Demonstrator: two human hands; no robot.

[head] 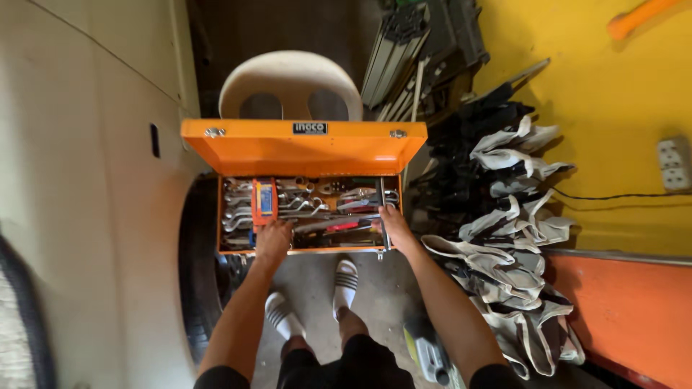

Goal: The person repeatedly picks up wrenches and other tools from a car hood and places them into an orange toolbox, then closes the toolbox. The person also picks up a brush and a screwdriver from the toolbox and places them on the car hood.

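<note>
An orange metal toolbox (303,148) stands with its lid raised, resting on a beige plastic chair (288,83). Inside lie several chrome wrenches (310,205), an orange and blue packet (264,202) and red-handled tools (342,227). My left hand (274,241) reaches into the box at its front left, fingers curled among the tools just below the packet. What it grips is hidden. My right hand (395,225) rests on the box's right side, fingers around a dark bar (382,209) at the right end.
A pale vehicle body (86,194) and a dark tyre (198,274) stand at the left. Black and white cloth bags (504,216) are piled at the right against a yellow wall (613,108). My feet (313,299) in striped sandals stand on the concrete floor.
</note>
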